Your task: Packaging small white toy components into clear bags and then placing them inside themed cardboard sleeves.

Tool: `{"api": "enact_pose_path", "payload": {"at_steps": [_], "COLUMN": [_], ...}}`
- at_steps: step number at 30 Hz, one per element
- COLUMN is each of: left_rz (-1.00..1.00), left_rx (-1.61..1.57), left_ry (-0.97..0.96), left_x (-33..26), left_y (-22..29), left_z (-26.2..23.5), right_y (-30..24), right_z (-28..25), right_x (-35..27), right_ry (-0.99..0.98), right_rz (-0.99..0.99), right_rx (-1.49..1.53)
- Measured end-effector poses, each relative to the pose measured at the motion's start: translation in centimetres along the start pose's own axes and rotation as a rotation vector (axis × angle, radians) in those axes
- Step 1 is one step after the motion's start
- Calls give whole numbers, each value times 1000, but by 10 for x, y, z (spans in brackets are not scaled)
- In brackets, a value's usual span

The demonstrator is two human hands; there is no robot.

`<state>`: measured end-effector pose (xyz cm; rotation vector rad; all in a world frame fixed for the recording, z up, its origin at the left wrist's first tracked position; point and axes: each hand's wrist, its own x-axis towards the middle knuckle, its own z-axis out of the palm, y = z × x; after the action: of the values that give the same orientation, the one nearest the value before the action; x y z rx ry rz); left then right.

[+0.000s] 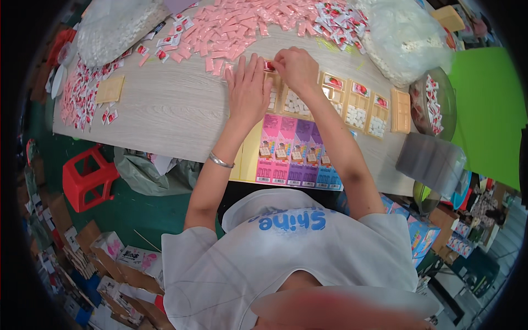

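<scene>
While 2 hands work, left hand (248, 88) flat, right hand (297, 68) pinching red packet (269, 66).

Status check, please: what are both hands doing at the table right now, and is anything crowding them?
Left hand flat on a tray. Right hand pinching a small red-and-white packet over it. Pink packets heaped just beyond; nothing blocking.

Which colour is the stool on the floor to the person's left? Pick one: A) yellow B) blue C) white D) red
D: the plastic stool standing on the green floor beside the table is red.
</scene>
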<state>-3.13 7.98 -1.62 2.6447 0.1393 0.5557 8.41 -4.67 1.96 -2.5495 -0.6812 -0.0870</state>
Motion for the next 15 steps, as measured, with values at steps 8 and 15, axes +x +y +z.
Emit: {"api": "enact_pose_path", "payload": {"at_steps": [8,15], "left_rz": [145,173], "left_rx": [221,140], "left_ry": [-249,-307], "left_x": [-1,2], "left_y": [-2,-3], "left_z": [13,11], "right_y": [42,191], "right_z": [-93,-164], "right_x": [-91,-203], "right_ry": [309,338], "right_rz": [-132,390], "right_rx": [84,-233]}}
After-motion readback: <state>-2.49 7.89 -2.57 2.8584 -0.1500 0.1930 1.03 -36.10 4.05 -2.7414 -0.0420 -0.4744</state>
